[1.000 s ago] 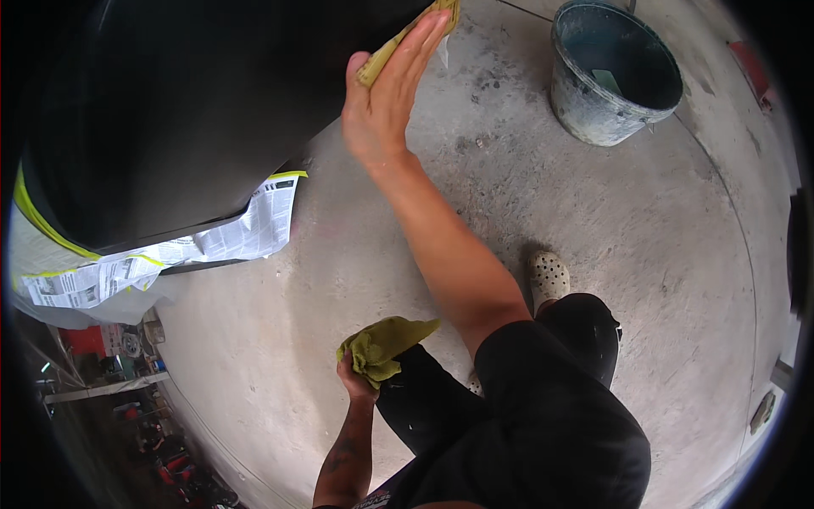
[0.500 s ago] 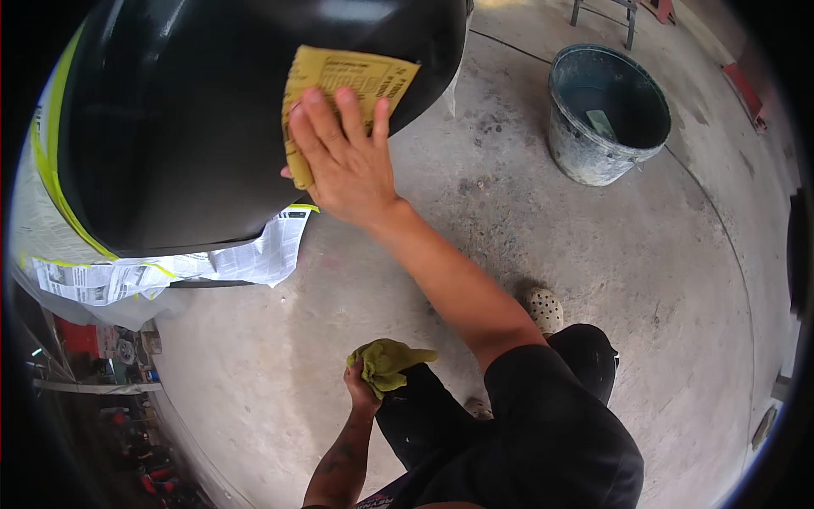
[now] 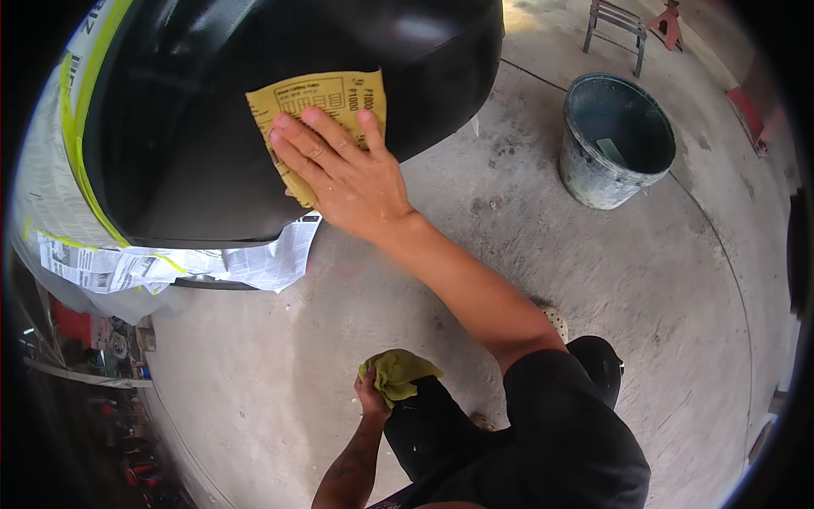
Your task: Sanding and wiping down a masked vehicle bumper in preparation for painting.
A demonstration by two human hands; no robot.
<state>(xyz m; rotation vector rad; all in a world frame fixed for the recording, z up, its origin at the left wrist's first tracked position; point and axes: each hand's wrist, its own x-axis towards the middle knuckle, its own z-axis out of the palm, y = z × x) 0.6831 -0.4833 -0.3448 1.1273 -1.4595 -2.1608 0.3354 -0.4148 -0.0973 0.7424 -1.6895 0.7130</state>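
Sandpaper (image 3: 326,106) half hidden under flat right hand (image 3: 343,174); left hand (image 3: 373,399) grips cloth (image 3: 397,373), fingers unseen.

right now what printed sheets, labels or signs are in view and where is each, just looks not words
Sandpaper: yellow sheet with a dark printed back, flat on the black panel under the right hand.
Newspaper: white and grey masking along the panel's lower edge.
Tape: yellow-green strip along the panel's left edge.
No signs or screens.

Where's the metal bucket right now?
In the head view the grey metal bucket stands on the concrete floor at upper right, right of the black panel where the right hand presses yellow sandpaper.
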